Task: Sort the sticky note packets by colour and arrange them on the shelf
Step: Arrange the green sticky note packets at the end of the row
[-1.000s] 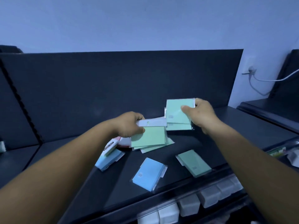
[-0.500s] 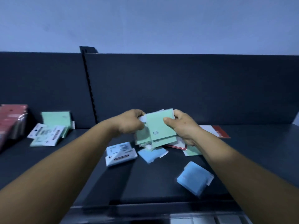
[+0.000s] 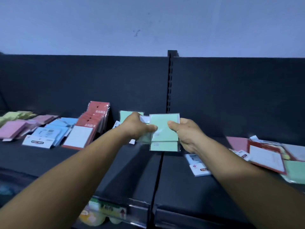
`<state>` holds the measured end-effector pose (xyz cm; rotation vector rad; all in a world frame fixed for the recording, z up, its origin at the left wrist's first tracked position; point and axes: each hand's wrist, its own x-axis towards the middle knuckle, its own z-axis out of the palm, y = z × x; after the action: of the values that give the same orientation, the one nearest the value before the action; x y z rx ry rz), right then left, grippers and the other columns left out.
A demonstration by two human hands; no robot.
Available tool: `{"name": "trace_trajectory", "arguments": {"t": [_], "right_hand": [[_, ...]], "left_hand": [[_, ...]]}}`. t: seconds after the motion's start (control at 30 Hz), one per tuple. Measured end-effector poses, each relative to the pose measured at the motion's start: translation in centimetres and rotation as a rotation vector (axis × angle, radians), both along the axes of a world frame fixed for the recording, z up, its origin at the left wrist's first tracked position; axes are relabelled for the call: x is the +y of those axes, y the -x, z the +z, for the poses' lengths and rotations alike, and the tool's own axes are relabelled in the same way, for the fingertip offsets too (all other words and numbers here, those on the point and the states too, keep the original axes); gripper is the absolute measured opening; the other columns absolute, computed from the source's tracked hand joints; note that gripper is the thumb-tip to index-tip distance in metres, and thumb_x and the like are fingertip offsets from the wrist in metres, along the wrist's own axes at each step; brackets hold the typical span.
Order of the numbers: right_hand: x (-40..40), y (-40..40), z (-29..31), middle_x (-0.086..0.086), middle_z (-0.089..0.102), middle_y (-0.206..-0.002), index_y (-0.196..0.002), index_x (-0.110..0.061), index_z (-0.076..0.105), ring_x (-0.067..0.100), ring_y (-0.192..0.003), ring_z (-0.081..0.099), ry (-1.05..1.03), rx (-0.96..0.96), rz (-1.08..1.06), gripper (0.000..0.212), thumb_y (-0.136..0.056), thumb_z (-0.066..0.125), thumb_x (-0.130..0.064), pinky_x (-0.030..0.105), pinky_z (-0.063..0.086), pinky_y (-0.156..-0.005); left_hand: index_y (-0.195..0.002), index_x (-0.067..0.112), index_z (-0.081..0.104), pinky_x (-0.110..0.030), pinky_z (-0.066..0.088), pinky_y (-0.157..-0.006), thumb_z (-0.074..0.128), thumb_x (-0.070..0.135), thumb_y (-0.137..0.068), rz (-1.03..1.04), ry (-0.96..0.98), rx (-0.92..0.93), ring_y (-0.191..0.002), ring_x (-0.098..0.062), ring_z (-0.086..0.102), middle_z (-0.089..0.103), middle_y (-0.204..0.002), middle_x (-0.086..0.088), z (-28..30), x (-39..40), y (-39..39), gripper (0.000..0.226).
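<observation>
While pinched from both sides, green packets [image 3: 164,129] held up over the shelf [image 3: 115,164], near the seam between its two boards. Left hand [image 3: 137,128]: thumb on the front of the stack's left edge, fingers [image 3: 132,116] curled behind it. Right hand [image 3: 186,134]: thumb pressed on the front packet's right side, fingers out of sight behind. Front packet upright, facing the camera; a second green one showing below it, more fanned behind at left with a white card edge.

Just behind the left hand, another green packet [image 3: 126,115] leaning on the back panel [image 3: 66,83]. Further left, red packets [image 3: 95,116] stacked and tilted against the panel, a white-faced one [image 3: 79,136] lying in front. Then blue packets [image 3: 49,133], pink ones [image 3: 14,128], yellow-green ones [image 3: 14,115] at far left, each colour grouped.

Right of the seam, unsorted pile: a white-and-blue packet [image 3: 198,166] beside the right forearm, a red-framed white one [image 3: 267,157], pink [image 3: 237,143] behind, green [image 3: 295,172] at the frame edge. Slotted upright [image 3: 170,83] dividing the panel. Below the shelf lip, blurred yellow items [image 3: 95,215].
</observation>
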<state>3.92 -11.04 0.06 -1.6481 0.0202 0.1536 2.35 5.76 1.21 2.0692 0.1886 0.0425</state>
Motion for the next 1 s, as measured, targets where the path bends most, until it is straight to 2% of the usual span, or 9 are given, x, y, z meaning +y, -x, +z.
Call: {"name": "trace_trajectory", "arguments": {"t": [0.1,0.23,0.37,0.47,0.63,0.73,0.8,0.9,1.0], "right_hand": [[4.5,-0.9,-0.8,0.008,0.071,-0.106,-0.107,-0.013,0.065,0.029,-0.102,0.067,0.087,0.043,0.028,0.02,-0.088,0.062,-0.019,0.048,0.053,-0.094],[9.2,-1.6,-1.7,0.01,0.067,-0.108,-0.108,-0.011,0.06,0.029,-0.102,0.064,0.176,0.082,0.027,0.025,-0.084,0.055,-0.003,0.047,0.053,-0.093],[12.1,-1.9,-3.1,0.008,0.068,-0.105,-0.1,-0.019,0.06,0.028,-0.098,0.065,0.256,0.093,0.008,0.028,-0.079,0.05,-0.003,0.047,0.054,-0.091],[13.1,-2.3,-3.8,0.009,0.067,-0.106,-0.11,-0.019,0.059,0.03,-0.099,0.063,0.347,0.085,0.025,0.043,-0.071,0.044,-0.011,0.042,0.053,-0.091],[13.1,-1.3,-2.9,0.008,0.065,-0.115,-0.094,-0.022,0.048,0.021,-0.093,0.059,0.414,0.091,0.044,0.015,-0.084,0.046,-0.011,0.029,0.046,-0.076],[12.3,-0.3,-2.0,0.0,0.05,-0.134,-0.129,-0.021,0.041,0.018,-0.109,0.051,0.555,0.026,0.113,0.033,-0.096,0.047,-0.018,0.027,0.039,-0.084],[11.5,0.4,-1.2,0.002,0.034,-0.151,-0.147,-0.015,0.024,0.022,-0.133,0.039,0.737,-0.052,0.127,0.053,-0.099,0.045,-0.025,0.028,0.035,-0.099],[10.2,0.7,-0.9,0.0,0.012,-0.161,-0.154,-0.015,0.009,0.021,-0.148,0.014,1.012,-0.137,0.125,0.066,-0.1,0.042,-0.035,0.034,0.016,-0.117],[8.0,1.5,-0.6,-0.001,0.01,-0.162,-0.154,-0.016,0.007,0.019,-0.149,0.007,1.165,-0.155,0.126,0.066,-0.101,0.037,-0.04,0.035,0.009,-0.118]], "left_hand": [[-0.101,0.014,0.05,-0.045,0.053,-0.09,0.082,0.033,-0.069,0.08,-0.056,0.001,-0.095,-0.025,0.064,0.063,-0.104,-0.007,-0.5,4.0,-0.3,0.049],[-0.101,0.013,0.059,-0.044,0.055,-0.087,0.08,0.044,-0.049,0.129,-0.099,0.023,-0.087,-0.025,0.069,0.071,-0.097,-0.005,-1.9,8.4,-1.8,0.064],[-0.113,0.008,0.052,-0.04,0.05,-0.091,0.078,0.031,-0.072,0.179,-0.212,0.017,-0.099,-0.029,0.063,0.065,-0.108,-0.009,-2.6,10.2,-2.0,0.054],[-0.12,0.005,0.048,-0.028,0.043,-0.083,0.07,0.024,-0.082,0.159,-0.3,0.019,-0.108,-0.03,0.058,0.06,-0.12,-0.012,-3.4,10.6,-2.3,0.048],[-0.124,0.005,0.043,-0.031,0.041,-0.088,0.064,0.021,-0.086,0.037,-0.465,-0.006,-0.115,-0.032,0.053,0.052,-0.129,-0.015,-4.3,10.3,-2.7,0.047],[-0.132,0.008,0.043,-0.036,0.04,-0.103,0.061,0.027,-0.087,-0.03,-0.571,-0.061,-0.127,-0.031,0.045,0.047,-0.138,-0.014,-4.1,9.7,-2.8,0.052],[-0.145,0.008,0.032,-0.039,0.026,-0.115,0.056,0.036,-0.092,-0.075,-0.729,-0.115,-0.142,-0.029,0.026,0.035,-0.15,-0.01,-3.6,9.0,-2.6,0.065],[-0.15,0.011,0.023,-0.04,0.016,-0.118,0.048,0.042,-0.095,-0.17,-0.888,-0.182,-0.148,-0.025,0.01,0.024,-0.157,-0.005,-2.9,7.2,-2.0,0.067],[-0.148,0.012,0.027,-0.038,0.019,-0.117,0.047,0.041,-0.096,-0.296,-0.93,-0.207,-0.146,-0.024,0.017,0.028,-0.155,-0.006,-2.5,4.6,-1.7,0.063]]}}
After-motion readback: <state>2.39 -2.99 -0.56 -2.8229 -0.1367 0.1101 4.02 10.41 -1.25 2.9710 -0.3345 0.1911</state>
